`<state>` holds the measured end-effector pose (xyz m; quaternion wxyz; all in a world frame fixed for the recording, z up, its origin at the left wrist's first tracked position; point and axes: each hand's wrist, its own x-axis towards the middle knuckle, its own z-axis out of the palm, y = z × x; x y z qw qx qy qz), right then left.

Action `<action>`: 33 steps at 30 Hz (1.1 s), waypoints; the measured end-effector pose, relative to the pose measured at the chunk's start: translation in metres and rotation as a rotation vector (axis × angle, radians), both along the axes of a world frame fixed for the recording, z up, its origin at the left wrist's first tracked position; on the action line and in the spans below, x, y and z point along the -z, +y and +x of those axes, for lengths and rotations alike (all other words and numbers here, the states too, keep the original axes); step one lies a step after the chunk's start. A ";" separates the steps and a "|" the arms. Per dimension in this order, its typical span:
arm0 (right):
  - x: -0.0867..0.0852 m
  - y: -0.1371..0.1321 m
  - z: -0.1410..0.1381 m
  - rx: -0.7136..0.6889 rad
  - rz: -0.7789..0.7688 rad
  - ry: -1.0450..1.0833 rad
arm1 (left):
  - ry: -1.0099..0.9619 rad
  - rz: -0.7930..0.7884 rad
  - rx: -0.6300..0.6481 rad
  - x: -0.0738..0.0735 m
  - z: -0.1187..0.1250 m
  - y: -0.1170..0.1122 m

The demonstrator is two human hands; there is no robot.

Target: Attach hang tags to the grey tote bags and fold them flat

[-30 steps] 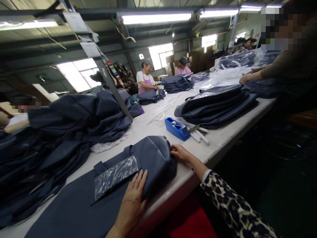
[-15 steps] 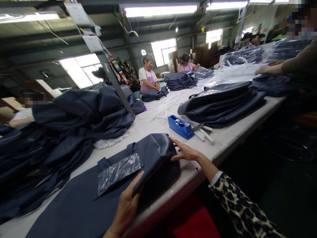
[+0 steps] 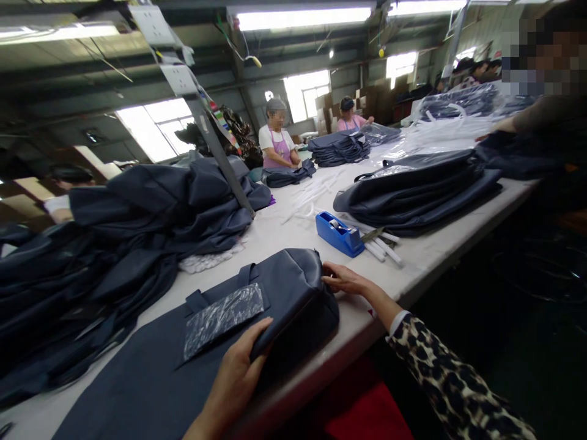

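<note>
A dark navy bag (image 3: 288, 281) lies flat on the worktable with its padded end to the right. On top of it are two strap loops and a clear-wrapped dark packet (image 3: 222, 318). My left hand (image 3: 241, 366) grips the bag's near edge, thumb side on top and the other fingers partly hidden by the fabric. At the right end, my right hand (image 3: 346, 280) has its fingers bent together against the bag's corner. A blue tape dispenser (image 3: 339, 235) stands just beyond that hand, beside white tubes (image 3: 383, 249).
Heaped navy fabric (image 3: 151, 208) covers the table's left side around a metal post (image 3: 220, 153). A stack of navy bags (image 3: 417, 192) lies at the right. Co-workers (image 3: 277, 137) stand across the table, and another person's arm reaches in at the right edge (image 3: 527, 116).
My right hand's fingers have drawn together and moved slightly down along the bag's end; before, they were spread. My left hand keeps its hold, and the view has shifted slightly.
</note>
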<state>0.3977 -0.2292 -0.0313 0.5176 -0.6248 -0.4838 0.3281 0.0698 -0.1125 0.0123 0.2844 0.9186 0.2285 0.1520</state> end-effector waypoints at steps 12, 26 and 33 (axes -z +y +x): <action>0.016 -0.014 -0.033 0.344 -0.013 0.029 | -0.161 0.002 0.069 0.010 0.064 -0.021; -0.010 -0.004 -0.063 0.332 -0.150 0.151 | -0.420 0.371 0.121 0.078 0.062 -0.006; -0.025 0.010 -0.079 0.300 -0.114 0.250 | -0.463 0.563 0.190 0.087 0.067 -0.002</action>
